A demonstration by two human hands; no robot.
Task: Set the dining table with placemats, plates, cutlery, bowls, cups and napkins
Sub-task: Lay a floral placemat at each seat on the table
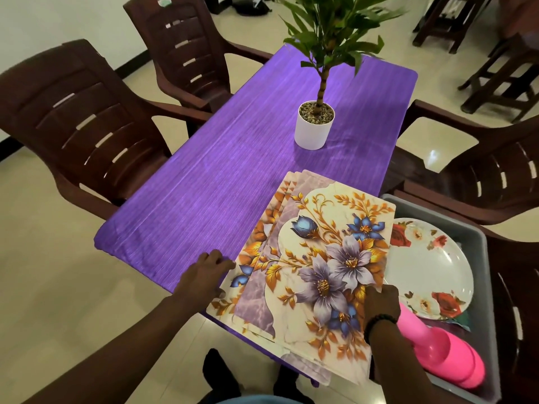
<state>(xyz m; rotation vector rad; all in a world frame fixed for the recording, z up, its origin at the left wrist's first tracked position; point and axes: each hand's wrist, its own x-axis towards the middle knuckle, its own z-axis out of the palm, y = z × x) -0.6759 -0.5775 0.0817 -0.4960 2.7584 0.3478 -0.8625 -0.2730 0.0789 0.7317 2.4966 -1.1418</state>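
**Both hands on the placemat stack**

A fanned stack of floral placemats (318, 258) lies on the near right corner of the purple table (233, 158), at five o'clock from the potted plant (314, 123). The left hand (204, 275) grips the stack's edge at nine o'clock, fingers curled onto it. The right hand (380, 301) pinches the top mat at four o'clock. Just beside, at three o'clock, a grey tub (481, 258) holds a floral plate (428, 266) and pink cups (446, 354).
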